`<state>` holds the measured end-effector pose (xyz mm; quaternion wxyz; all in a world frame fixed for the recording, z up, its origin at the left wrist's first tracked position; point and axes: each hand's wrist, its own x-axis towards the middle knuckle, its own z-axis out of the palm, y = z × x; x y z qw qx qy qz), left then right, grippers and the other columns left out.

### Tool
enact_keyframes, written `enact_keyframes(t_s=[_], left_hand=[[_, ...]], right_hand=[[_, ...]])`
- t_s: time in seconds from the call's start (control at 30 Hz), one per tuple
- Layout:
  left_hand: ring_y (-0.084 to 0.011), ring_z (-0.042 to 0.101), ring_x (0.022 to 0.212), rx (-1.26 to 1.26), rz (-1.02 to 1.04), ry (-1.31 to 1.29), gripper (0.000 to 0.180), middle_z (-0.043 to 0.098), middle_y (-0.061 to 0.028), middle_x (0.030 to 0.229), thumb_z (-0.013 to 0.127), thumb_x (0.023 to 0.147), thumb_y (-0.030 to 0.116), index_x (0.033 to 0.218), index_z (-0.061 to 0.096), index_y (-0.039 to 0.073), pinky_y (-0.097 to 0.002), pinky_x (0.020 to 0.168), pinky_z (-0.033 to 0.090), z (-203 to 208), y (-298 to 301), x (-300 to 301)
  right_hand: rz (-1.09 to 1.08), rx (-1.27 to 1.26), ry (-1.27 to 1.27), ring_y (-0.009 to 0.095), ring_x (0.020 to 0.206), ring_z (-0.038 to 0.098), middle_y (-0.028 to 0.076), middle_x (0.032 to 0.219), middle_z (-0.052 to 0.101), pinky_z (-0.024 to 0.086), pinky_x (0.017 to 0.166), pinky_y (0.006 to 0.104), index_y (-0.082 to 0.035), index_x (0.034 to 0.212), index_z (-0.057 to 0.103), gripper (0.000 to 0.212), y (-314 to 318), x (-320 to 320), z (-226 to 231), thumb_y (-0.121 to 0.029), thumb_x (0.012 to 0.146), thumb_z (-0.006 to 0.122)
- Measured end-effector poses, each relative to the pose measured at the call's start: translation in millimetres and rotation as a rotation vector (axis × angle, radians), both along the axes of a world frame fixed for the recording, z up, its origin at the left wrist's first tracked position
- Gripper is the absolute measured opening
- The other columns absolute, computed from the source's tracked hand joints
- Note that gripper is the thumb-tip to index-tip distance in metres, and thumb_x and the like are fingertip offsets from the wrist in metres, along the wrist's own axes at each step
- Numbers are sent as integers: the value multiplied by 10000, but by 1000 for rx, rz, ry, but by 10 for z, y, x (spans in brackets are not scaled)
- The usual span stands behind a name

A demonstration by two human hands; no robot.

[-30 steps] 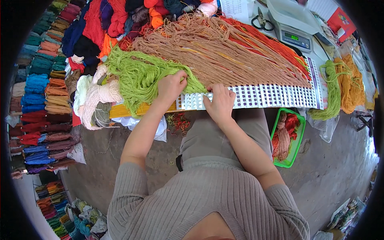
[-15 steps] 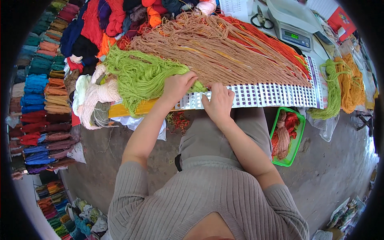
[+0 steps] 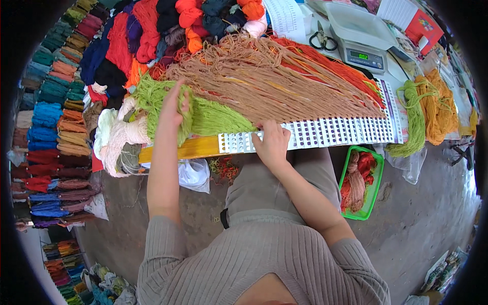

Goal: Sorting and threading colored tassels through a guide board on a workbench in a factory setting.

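A bundle of light green yarn (image 3: 218, 116) spreads over the left of a white card with rows of holes (image 3: 325, 131). My left hand (image 3: 173, 108) is raised at the bundle's left part, closed round green strands that hang over the fingers. My right hand (image 3: 272, 143) lies at the card's near edge, thumb and fingertips closed on the right end of the green strands. Beyond it, long brown yarn strands (image 3: 284, 89) run from the holes toward the back. Red-orange yarn (image 3: 330, 63) lies behind the brown.
Coloured skeins (image 3: 147, 30) crowd the back left, pale skeins (image 3: 122, 132) the left edge. Black scissors (image 3: 323, 39) and a digital scale (image 3: 363, 56) stand at the back right. Green and orange skeins (image 3: 413, 117) hang right. Below sits a green basket (image 3: 373, 195) with yarn.
My left hand has moved left and away from my right hand, drawing the green strands out straighter. My right hand stays at the card's edge. The whole view has shifted slightly.
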<state>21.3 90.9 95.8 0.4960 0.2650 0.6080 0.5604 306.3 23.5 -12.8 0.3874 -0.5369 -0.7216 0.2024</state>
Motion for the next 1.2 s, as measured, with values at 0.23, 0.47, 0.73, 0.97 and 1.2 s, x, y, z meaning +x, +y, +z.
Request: enact_keyframes(t_s=[0.23, 0.47, 0.73, 0.97, 1.2], left_hand=[[-224, 561, 889, 560, -282, -587, 517, 548, -158, 1215, 370, 1022, 412, 1393, 442, 60, -320, 693, 512, 566, -346, 200], [-388, 462, 1270, 444, -667, -969, 601, 448, -180, 1424, 285, 1021, 496, 1364, 495, 49, -565, 998, 446, 377, -464, 714], [-412, 345, 1366, 568, -661, -760, 566, 585, -110, 1316, 267, 1035, 442, 1112, 703, 89, -600, 1150, 175, 357, -451, 950], [-440, 212, 1422, 524, -639, -756, 544, 516, -109, 1400, 271, 1039, 408, 1102, 707, 88, -593, 1150, 187, 336, -474, 1034], [-436, 237, 1414, 482, -642, -926, 538, 541, -107, 1375, 267, 1040, 409, 1167, 672, 79, -598, 1132, 242, 304, -490, 981]], right_hand=[[-5, -360, 332, 171, 785, 615, 32, 884, 650, 345, 847, 354, -98, 969, 619, 213, 127, 74, 147, -198, 796, 695], [169, -236, 650, 140, 797, 581, 78, 899, 631, 480, 747, 278, 17, 1004, 570, 158, 112, 93, 768, -51, 872, 626], [497, -535, 1075, 54, 782, 561, 24, 955, 620, 470, 703, 214, 10, 1074, 561, 228, 147, -112, 1167, -133, 921, 651], [494, -573, 1053, 44, 722, 538, -13, 824, 604, 434, 637, 214, -21, 980, 595, 183, 217, -85, 1050, -190, 928, 643], [462, -725, 1237, 67, 588, 536, 14, 787, 603, 401, 573, 196, -53, 987, 550, 171, 160, 23, 1113, -224, 979, 558]])
